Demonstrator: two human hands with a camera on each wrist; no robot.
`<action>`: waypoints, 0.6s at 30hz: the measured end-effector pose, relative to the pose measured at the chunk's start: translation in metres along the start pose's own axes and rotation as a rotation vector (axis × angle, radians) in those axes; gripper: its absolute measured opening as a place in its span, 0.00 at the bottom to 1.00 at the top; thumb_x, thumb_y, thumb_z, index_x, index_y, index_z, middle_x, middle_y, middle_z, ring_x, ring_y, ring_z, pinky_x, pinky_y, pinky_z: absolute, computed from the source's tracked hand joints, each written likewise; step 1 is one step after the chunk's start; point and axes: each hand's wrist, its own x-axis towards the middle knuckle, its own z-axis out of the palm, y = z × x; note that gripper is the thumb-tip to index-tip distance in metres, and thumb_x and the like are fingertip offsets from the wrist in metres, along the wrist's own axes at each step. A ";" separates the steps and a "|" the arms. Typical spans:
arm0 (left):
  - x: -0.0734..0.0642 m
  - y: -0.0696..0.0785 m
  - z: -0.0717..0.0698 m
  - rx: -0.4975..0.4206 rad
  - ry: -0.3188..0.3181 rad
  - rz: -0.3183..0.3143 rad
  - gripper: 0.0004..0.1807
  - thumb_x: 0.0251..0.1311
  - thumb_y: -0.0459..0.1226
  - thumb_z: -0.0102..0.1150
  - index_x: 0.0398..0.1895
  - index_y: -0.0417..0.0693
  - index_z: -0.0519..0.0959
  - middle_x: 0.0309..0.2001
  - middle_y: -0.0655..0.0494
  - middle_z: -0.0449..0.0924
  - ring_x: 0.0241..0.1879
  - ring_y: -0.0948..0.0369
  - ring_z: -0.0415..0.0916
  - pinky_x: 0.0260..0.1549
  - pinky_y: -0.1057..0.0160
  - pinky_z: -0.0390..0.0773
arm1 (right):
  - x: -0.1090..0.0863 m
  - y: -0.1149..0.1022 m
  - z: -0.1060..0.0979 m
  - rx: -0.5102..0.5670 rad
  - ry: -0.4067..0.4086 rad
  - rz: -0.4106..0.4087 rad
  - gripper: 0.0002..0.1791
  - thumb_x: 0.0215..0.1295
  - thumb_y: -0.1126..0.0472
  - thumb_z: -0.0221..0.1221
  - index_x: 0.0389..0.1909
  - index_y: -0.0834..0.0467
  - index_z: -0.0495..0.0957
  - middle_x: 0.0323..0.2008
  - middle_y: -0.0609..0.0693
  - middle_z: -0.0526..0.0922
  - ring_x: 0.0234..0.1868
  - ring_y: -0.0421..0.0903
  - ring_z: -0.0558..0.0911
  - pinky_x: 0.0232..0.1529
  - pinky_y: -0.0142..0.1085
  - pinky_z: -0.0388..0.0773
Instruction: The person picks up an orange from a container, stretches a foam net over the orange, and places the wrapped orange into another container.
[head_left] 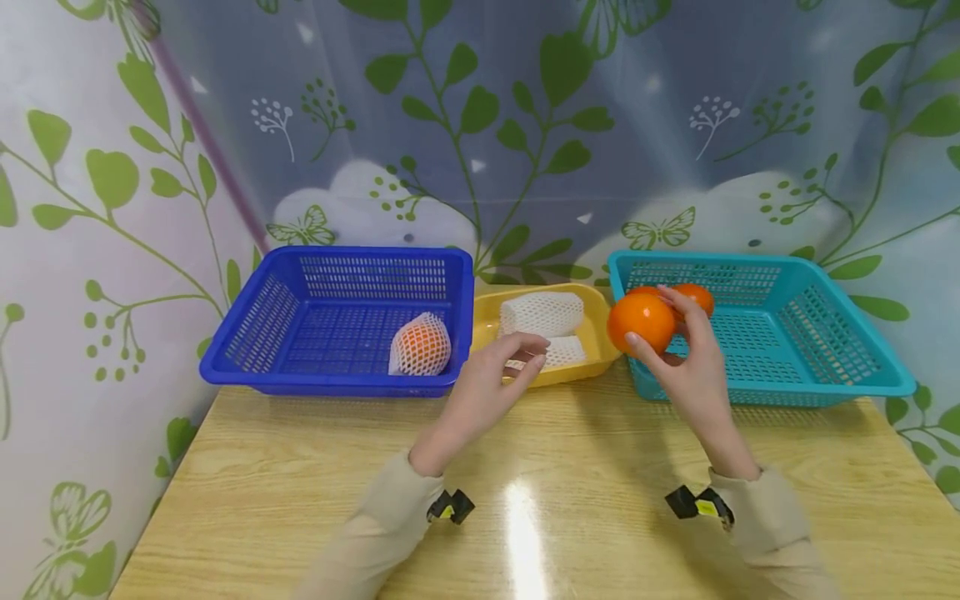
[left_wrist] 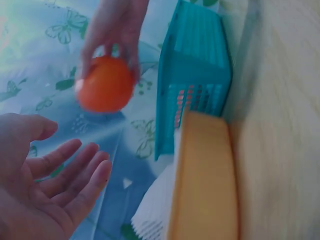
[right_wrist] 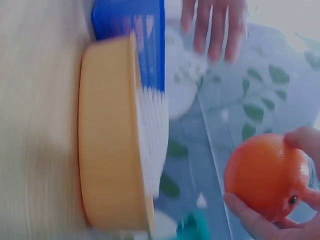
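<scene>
My right hand grips a shiny orange between thumb and fingers, above the left rim of the teal basket. In the right wrist view a small dark spot marks the held orange. Parts of other oranges show behind that hand, inside the teal basket. My left hand hovers near the front of the yellow basket, fingers loosely bent and holding nothing. White foam net sleeves lie in the yellow basket, partly hidden by the left hand.
To the left stands a blue basket with one orange in a white foam net. The three baskets sit side by side on a wooden table, against a leaf-patterned curtain.
</scene>
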 end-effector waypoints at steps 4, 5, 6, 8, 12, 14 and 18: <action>0.000 0.001 0.012 -0.065 -0.076 -0.066 0.19 0.76 0.43 0.53 0.63 0.42 0.76 0.53 0.50 0.84 0.52 0.57 0.82 0.49 0.66 0.83 | -0.009 -0.014 0.016 0.165 -0.054 0.002 0.34 0.68 0.67 0.63 0.74 0.51 0.66 0.68 0.51 0.67 0.61 0.38 0.72 0.45 0.22 0.80; 0.000 0.001 0.014 -0.081 -0.090 -0.081 0.21 0.76 0.44 0.52 0.64 0.43 0.75 0.54 0.50 0.84 0.52 0.57 0.82 0.50 0.65 0.83 | -0.011 -0.017 0.020 0.213 -0.070 0.002 0.34 0.68 0.68 0.63 0.74 0.52 0.66 0.68 0.51 0.67 0.62 0.39 0.73 0.47 0.23 0.80; 0.000 0.001 0.016 -0.090 -0.101 -0.094 0.22 0.77 0.45 0.52 0.66 0.44 0.74 0.54 0.50 0.84 0.52 0.56 0.83 0.50 0.64 0.83 | -0.013 -0.018 0.024 0.259 -0.087 -0.002 0.34 0.69 0.69 0.62 0.74 0.53 0.65 0.68 0.52 0.66 0.63 0.40 0.73 0.48 0.24 0.80; -0.001 0.000 0.020 -0.117 -0.116 -0.118 0.25 0.77 0.48 0.50 0.70 0.45 0.71 0.56 0.49 0.83 0.53 0.55 0.83 0.50 0.64 0.83 | -0.018 -0.021 0.031 0.344 -0.116 -0.008 0.34 0.69 0.72 0.60 0.74 0.58 0.63 0.69 0.53 0.65 0.62 0.42 0.74 0.49 0.26 0.81; -0.001 -0.001 0.026 -0.230 -0.116 -0.150 0.32 0.76 0.55 0.48 0.75 0.48 0.65 0.59 0.46 0.81 0.53 0.52 0.83 0.46 0.62 0.84 | -0.027 -0.022 0.045 0.445 -0.167 -0.028 0.35 0.68 0.75 0.58 0.74 0.62 0.60 0.69 0.54 0.65 0.61 0.45 0.75 0.53 0.29 0.81; -0.002 -0.001 0.028 -0.302 -0.105 -0.160 0.35 0.74 0.57 0.48 0.76 0.48 0.62 0.61 0.45 0.78 0.53 0.51 0.83 0.45 0.63 0.85 | -0.031 -0.022 0.050 0.452 -0.183 -0.033 0.35 0.68 0.75 0.58 0.74 0.61 0.59 0.69 0.53 0.65 0.61 0.45 0.75 0.55 0.29 0.79; -0.004 -0.001 0.028 -0.375 -0.073 -0.172 0.37 0.72 0.55 0.53 0.76 0.47 0.61 0.66 0.45 0.74 0.57 0.51 0.80 0.46 0.63 0.84 | -0.035 -0.020 0.056 0.437 -0.203 -0.054 0.35 0.68 0.76 0.58 0.73 0.61 0.57 0.70 0.53 0.63 0.62 0.43 0.75 0.60 0.27 0.75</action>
